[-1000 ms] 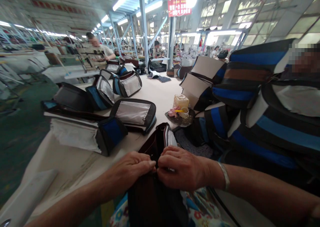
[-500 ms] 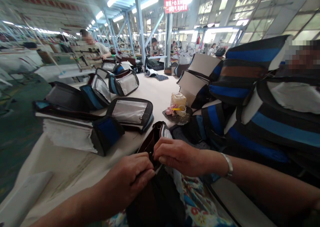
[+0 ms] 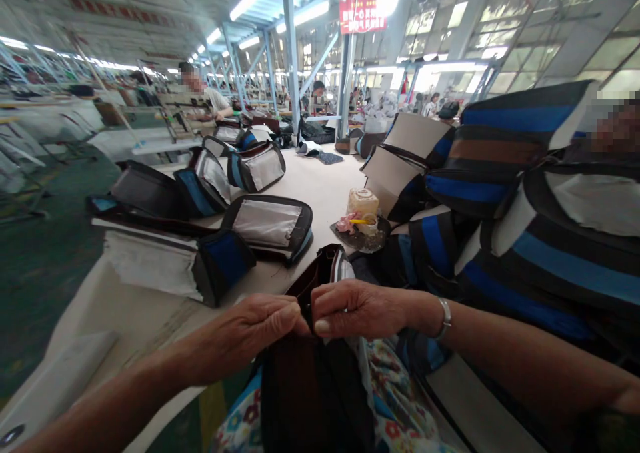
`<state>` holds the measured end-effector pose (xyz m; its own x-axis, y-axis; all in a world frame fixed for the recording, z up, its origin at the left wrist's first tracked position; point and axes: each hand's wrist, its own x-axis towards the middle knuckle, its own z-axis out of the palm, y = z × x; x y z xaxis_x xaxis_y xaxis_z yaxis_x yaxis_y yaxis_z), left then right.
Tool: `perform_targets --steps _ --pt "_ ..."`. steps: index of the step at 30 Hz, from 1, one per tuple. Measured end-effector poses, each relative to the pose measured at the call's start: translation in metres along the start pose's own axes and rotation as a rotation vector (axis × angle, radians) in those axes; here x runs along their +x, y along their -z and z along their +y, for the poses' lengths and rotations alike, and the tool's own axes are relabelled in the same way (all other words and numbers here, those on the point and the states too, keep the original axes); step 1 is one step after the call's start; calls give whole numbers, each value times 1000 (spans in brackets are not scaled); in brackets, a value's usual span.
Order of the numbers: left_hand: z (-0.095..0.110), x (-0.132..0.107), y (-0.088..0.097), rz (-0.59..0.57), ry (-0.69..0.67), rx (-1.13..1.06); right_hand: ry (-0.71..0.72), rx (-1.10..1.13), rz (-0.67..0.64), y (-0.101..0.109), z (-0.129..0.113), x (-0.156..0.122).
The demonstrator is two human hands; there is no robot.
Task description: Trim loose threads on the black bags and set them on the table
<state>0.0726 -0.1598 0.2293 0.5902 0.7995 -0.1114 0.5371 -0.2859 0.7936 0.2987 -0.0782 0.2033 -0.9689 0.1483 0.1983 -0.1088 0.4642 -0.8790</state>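
A dark bag piece (image 3: 320, 393) with a brown stripe and a white-edged side lies across my lap, its far end against the table edge. My left hand (image 3: 265, 323) pinches its upper edge from the left. Facing it, my right hand (image 3: 350, 310), with a silver bracelet on the wrist, grips the same edge. The fingertips of both hands nearly meet over the opening, and what lies between them is hidden. Beyond the hands, the bag's maroon inner side (image 3: 313, 280) and a small metal buckle (image 3: 330, 256) show.
Several unfinished bags with blue stripes, such as one bag (image 3: 267, 223), lie on the pale table (image 3: 330, 173). A taller pile of bags (image 3: 500, 146) rises at the right. A cloudy plastic container (image 3: 363, 202) stands beyond my hands. Other people sit farther off.
My left hand has turned and flattened somewhat, its knuckles now higher, while both hands stay at the bag's edge. The whole view has shifted slightly, so surroundings appear farther right.
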Motion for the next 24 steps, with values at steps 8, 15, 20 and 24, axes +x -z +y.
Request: perform_targets --steps 8,15,20,24 --pt "3 0 -1 -54 -23 156 -15 -224 96 -19 0 4" --pt "-12 -12 -13 25 -70 279 33 -258 18 1 8 -4" --pt "-16 -12 -5 100 -104 334 -143 -730 -100 55 33 -23" --pt "-20 -7 24 168 -145 474 -248 -1124 -163 63 43 -30"
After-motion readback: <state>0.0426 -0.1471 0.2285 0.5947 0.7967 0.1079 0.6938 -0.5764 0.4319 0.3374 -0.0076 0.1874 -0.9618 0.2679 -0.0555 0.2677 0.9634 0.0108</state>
